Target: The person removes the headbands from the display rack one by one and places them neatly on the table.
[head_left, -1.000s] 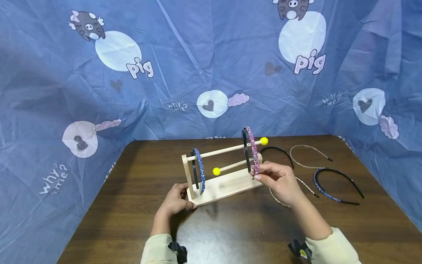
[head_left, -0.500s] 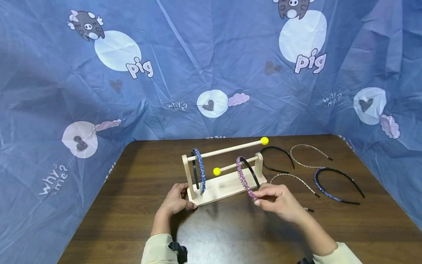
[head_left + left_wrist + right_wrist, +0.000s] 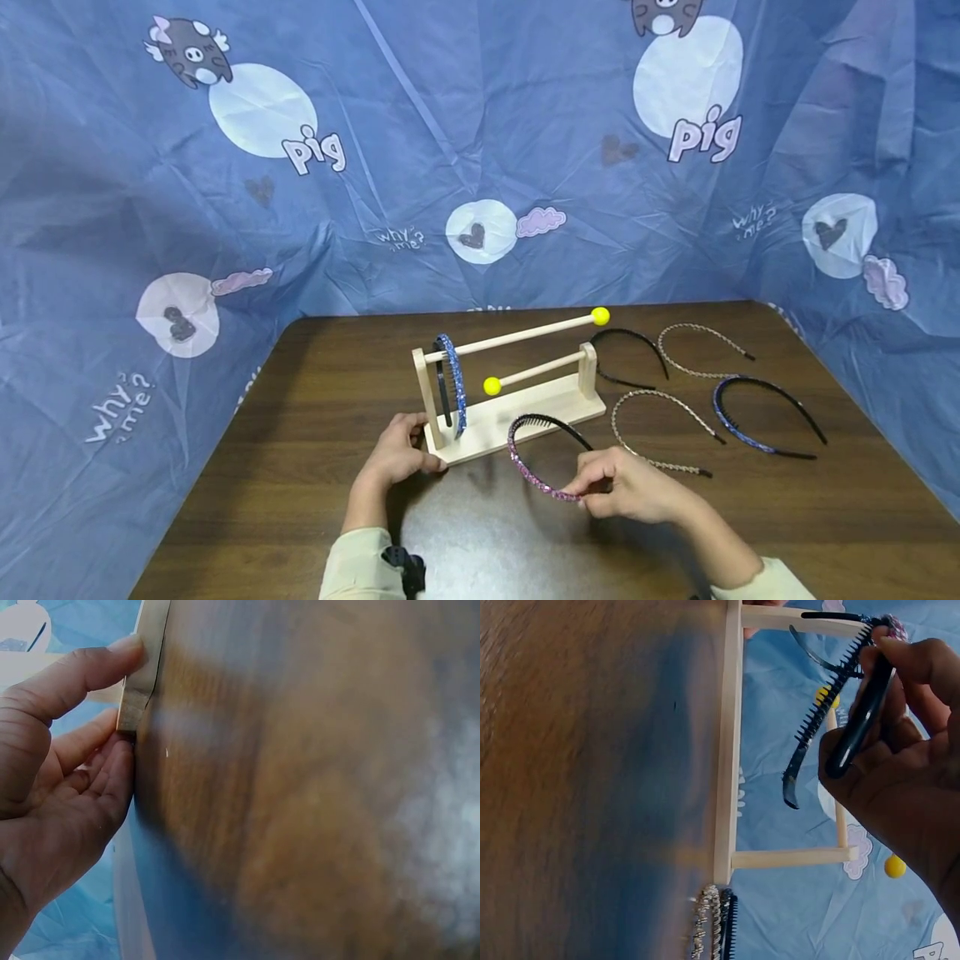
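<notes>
My right hand (image 3: pixel 633 487) pinches a headband with pink glitter (image 3: pixel 528 471) near one end, in front of the wooden stand (image 3: pixel 558 403). In the right wrist view, the black toothed inner side of this headband (image 3: pixel 814 716) shows beside the fingers. My left hand (image 3: pixel 393 454) grips the left end of the stand's base, thumb at the front; the left wrist view shows thumb and fingers around the base corner (image 3: pixel 135 705). A blue glitter headband (image 3: pixel 455 379) hangs on the stand's upper rod (image 3: pixel 517 337), near the left post. The lower rod (image 3: pixel 540 370) carries nothing.
Right of the stand lie a black headband (image 3: pixel 637 335), two braided gold-toned headbands (image 3: pixel 697 327) and a blue glitter headband (image 3: pixel 726 421). Yellow balls (image 3: pixel 601 316) cap the rod ends. A blue printed cloth (image 3: pixel 390 167) hangs behind the brown table (image 3: pixel 300 467).
My right hand has drawn the pink headband off the upper rod, down and toward me, and has turned it over sideways. The left hand has stayed on the base.
</notes>
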`<state>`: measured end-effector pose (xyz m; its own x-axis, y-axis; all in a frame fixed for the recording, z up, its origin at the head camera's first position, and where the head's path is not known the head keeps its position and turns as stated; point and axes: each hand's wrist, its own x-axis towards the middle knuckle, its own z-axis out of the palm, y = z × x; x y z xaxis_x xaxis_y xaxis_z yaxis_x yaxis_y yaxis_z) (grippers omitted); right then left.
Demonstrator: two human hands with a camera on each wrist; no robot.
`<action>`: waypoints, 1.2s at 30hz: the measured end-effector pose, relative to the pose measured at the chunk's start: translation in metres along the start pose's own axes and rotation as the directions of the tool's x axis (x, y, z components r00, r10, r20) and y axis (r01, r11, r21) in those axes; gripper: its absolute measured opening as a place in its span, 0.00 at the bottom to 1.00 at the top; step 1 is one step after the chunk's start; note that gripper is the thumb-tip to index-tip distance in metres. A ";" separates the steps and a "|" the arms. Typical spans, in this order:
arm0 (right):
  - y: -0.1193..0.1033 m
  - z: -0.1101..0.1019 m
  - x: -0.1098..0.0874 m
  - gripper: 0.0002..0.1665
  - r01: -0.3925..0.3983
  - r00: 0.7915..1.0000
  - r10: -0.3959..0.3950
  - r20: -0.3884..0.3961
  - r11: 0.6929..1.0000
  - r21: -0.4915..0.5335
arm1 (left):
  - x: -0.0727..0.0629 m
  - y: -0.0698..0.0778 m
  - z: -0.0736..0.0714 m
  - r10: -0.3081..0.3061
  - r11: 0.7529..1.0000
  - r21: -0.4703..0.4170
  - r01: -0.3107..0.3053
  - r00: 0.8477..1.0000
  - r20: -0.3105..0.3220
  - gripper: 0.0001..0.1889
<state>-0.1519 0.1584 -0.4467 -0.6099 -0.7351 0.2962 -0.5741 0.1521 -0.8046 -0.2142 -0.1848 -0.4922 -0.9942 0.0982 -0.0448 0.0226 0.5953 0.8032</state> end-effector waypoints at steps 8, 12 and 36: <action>0.011 0.004 0.001 0.16 -0.017 0.992 0.014 0.124 1.000 0.017 | -0.002 0.002 0.001 -0.009 1.000 -0.006 0.009 1.000 -0.004 0.39; 0.017 0.005 0.000 0.14 -0.042 0.981 0.033 0.189 0.998 0.040 | -0.001 0.002 0.002 -0.008 1.000 -0.010 0.008 1.000 0.001 0.39; 0.028 0.026 0.036 0.09 -0.397 0.866 0.373 0.333 0.918 0.004 | -0.001 -0.001 0.000 -0.009 1.000 -0.018 0.009 1.000 -0.004 0.41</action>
<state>-0.1757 0.1188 -0.4724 -0.5608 -0.7996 -0.2150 -0.2828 0.4290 -0.8579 -0.2131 -0.1857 -0.4928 -0.9948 0.0894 -0.0493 0.0120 0.5815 0.8134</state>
